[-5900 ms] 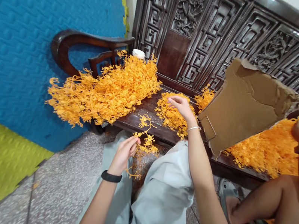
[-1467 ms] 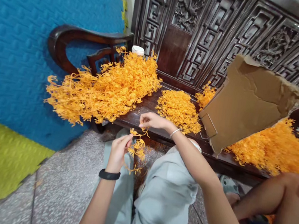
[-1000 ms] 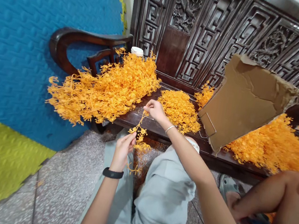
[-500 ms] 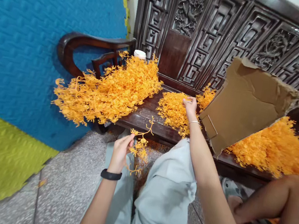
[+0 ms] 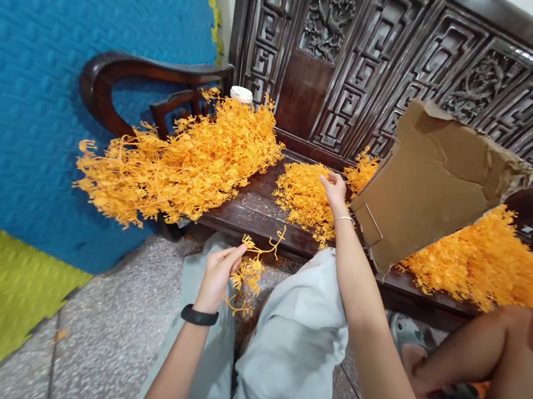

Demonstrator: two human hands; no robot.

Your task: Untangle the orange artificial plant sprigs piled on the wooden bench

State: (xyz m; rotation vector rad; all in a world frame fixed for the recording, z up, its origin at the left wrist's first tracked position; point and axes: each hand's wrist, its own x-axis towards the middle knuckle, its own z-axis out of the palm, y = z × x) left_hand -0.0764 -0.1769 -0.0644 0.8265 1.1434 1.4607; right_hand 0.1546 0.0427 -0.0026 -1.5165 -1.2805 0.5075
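Observation:
Between thumb and fingers my left hand (image 5: 219,274) pinches a thin orange plastic sprig (image 5: 251,271), which hangs over the gap between my knees. A black band circles that wrist. My right hand (image 5: 334,191) reaches to the small middle pile of orange sprigs (image 5: 305,195) on the bench. Its fingers are bent and touch the top of the pile; whether a piece is between them is hidden. To the left lies a larger heap of orange sprigs (image 5: 186,160), spilling past the bench's end.
A torn cardboard piece (image 5: 439,179) stands tilted right of my right hand, with another orange heap (image 5: 482,261) behind it. A white-lidded container (image 5: 241,95) is at the back. The dark wooden bench (image 5: 244,213) has a curved armrest (image 5: 115,68). A person's bare leg (image 5: 470,346) is at right.
The sprig in my left hand has swung slightly, and that hand has shifted a little right. My right hand stays at the middle pile. The view has shifted slightly; the other person's wrist has come into view.

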